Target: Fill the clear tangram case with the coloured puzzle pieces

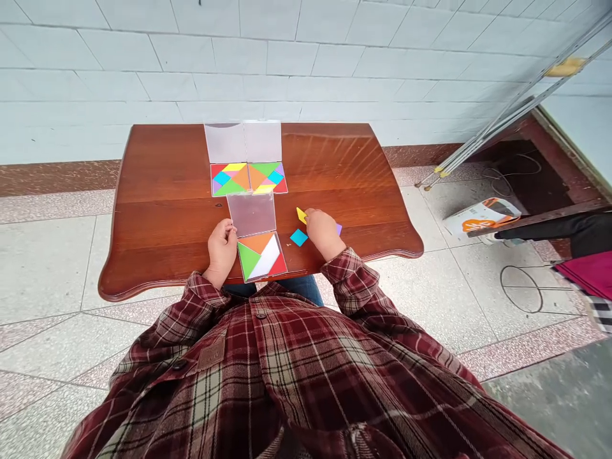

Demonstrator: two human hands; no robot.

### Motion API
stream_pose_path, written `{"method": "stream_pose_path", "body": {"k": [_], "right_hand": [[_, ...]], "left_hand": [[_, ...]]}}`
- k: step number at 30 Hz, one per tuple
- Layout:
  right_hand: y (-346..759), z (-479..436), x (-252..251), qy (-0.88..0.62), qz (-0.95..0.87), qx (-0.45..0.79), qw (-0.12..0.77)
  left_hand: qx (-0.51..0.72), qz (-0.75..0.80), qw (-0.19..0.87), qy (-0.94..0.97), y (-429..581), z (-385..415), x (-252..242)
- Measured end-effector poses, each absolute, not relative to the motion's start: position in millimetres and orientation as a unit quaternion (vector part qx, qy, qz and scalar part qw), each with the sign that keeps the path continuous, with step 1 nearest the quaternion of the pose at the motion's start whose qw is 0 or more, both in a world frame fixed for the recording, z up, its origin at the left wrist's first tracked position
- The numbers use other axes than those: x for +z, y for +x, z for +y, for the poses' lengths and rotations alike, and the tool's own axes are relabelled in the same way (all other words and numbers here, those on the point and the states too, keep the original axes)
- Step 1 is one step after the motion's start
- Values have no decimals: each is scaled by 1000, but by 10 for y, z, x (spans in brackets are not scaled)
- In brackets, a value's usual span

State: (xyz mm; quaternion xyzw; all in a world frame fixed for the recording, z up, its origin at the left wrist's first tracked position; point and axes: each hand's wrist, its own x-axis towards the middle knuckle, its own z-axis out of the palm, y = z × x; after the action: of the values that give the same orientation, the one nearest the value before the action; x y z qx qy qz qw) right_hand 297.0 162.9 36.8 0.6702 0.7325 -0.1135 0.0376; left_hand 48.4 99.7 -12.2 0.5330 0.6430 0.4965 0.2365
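Observation:
My right hand [324,233] pinches a yellow tangram piece [301,215] at its fingertips. A purple piece [339,229] lies partly hidden beneath that hand, and a cyan square piece [299,237] sits on the wood just below the yellow one. My left hand [222,248] curls around the left edge of a clear plastic lid [251,213]. Below that lid lies an open tray of orange, green, white and red pieces [261,256]. At the far end, a second tray of multicoloured pieces [248,178] adjoins its frosted clear lids [243,141].
All this lies on a polished reddish-brown wooden table [167,217] against a pale tiled wall [306,64]. To the right, on the tiled floor, are a white printed box [480,217], a wire ring [521,288], and metal rods [507,108] leaning overhead.

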Motion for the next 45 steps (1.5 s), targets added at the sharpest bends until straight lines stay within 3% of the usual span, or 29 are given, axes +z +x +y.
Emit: {"method": "stream_pose_path", "body": {"k": [19,32,36,39,45], "right_hand": [[2906,1503,443,633,724,-219,-161],[2862,1411,420,588,723,-300,-204],[2781,1316,465,486,751,-413,-173],[2677,1236,489,386,788,-470,-97],[2450,1194,518,321,859,-396,41]], "left_hand": [[496,642,237,534,486,998,-132],[498,639,248,532,506,1012,-120],[493,640,254,532,519,1009,-112],[491,642,246,534,528,1011,-105],[497,643,222,539,532,1028,-138]]}}
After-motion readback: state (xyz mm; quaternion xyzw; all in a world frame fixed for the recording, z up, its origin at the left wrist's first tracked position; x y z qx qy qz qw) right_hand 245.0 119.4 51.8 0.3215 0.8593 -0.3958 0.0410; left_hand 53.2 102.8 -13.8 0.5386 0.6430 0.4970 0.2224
